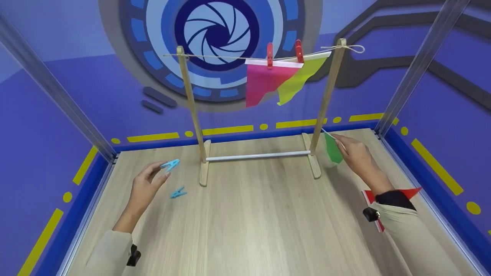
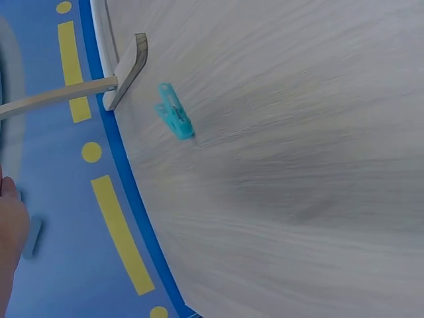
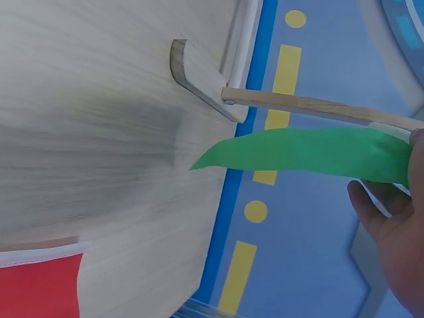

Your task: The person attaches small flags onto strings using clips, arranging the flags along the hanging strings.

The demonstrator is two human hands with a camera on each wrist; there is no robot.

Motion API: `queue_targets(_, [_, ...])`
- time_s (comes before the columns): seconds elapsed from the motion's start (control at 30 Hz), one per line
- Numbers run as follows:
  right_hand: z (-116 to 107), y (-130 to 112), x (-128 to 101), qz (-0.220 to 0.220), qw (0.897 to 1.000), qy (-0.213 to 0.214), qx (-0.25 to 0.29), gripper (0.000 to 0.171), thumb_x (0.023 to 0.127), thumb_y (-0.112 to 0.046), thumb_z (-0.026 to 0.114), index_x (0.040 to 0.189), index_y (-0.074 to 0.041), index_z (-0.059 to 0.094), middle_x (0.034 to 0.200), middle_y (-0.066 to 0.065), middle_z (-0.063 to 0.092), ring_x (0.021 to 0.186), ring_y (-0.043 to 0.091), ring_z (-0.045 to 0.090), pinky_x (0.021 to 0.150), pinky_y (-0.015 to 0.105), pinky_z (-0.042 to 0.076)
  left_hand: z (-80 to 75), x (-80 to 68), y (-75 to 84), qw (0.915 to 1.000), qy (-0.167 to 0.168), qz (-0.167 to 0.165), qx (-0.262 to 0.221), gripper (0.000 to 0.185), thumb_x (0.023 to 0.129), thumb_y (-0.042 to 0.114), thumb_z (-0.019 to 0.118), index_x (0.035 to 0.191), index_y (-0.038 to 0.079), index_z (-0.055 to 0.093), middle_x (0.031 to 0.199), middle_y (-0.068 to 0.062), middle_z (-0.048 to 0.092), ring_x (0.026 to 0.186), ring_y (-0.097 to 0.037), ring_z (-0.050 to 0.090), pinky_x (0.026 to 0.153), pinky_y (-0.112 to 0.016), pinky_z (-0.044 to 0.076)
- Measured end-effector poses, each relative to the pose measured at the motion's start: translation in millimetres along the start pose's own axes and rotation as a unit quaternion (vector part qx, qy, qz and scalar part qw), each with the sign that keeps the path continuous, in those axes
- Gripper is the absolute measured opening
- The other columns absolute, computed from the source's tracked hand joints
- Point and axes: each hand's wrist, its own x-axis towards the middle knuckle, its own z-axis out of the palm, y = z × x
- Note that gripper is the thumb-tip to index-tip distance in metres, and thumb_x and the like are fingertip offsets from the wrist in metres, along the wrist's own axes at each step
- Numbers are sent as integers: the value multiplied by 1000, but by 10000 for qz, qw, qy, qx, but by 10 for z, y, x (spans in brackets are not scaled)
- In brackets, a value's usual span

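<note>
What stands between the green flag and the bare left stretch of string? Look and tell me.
In the head view, the right post and the hanging pink flag lie across the direct line from the green flag, in the right grip, to that string. Depth is unclear; nothing visible blocks a path round the front.

Wooden posts (image 1: pixel 191 103) flank a passable gap; pennants (image 1: pixel 266 82) obstruct upper right, white rod (image 1: pixel 257 156) below.

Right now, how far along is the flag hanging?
The pink flag and yellow flag look done, hanging on the string with two red clips. In hand: the green flag in the right hand, a blue clip in the left hand. Probably remaining: clipping up the green flag, then the red flag on the table; another blue clip lies there.
</note>
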Motion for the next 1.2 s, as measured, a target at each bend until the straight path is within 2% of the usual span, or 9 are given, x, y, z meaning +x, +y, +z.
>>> queue_targets(0.13, [-8,-55,-18,-136,9999,35,17,31,103,-8,58,132,2,65,123,26,68,113,47,64,95,63,50,-13,27,97,9999,-29,85,76,38,98,13,69,134,3,62,132,-8,61,126,-9,54,111,-20,39])
queue_targets(0.33, [19,-159,-31,-377,9991,60,164,30,103,-8,58,131,0,66,124,24,68,115,45,64,96,61,50,-9,88,243,9994,-171,213,212,38,97,8,70,134,6,63,133,-9,61,131,-20,54,112,-25,40])
queue_targets(0.47, [48,-244,-3,-543,9982,58,232,29,103,-8,58,130,-1,67,124,23,69,115,44,63,96,60,50,15,156,381,9991,-295,244,176,39,96,5,70,134,6,63,135,-13,60,134,-26,52,110,-20,40])
queue_targets(0.6, [77,-331,29,-593,9977,-83,315,30,105,-11,57,132,-4,67,126,22,68,117,42,63,97,59,50,44,253,511,9982,-488,272,195,39,96,8,71,134,8,64,134,-12,59,134,-24,51,110,-18,39])
queue_targets(0.7, [83,-397,38,-545,9975,-166,419,32,106,-14,56,135,-6,66,128,21,67,119,42,62,98,59,50,64,323,606,9965,-714,341,283,38,97,13,71,134,10,64,134,-9,59,135,-21,51,114,-27,39])
queue_targets(0.9, [92,-532,63,-653,9963,18,550,30,104,-13,59,131,-4,68,125,21,69,115,41,66,94,57,54,126,452,827,9868,-1293,506,829,39,98,28,71,135,19,65,139,-1,59,140,-24,46,117,-51,36])
queue_targets(1.03, [107,-625,99,-870,9945,189,557,26,103,-12,61,126,-3,71,119,21,72,108,39,69,88,54,57,165,537,986,9786,-1540,686,1178,40,97,31,71,135,19,65,140,0,59,143,-28,42,116,-55,34])
queue_targets(1.2, [125,-729,128,-1033,9923,273,626,24,102,-11,62,122,-4,73,113,19,74,101,37,72,82,52,59,214,626,1156,9693,-1821,988,1326,40,97,32,71,135,21,66,137,3,63,144,-30,42,116,-58,34])
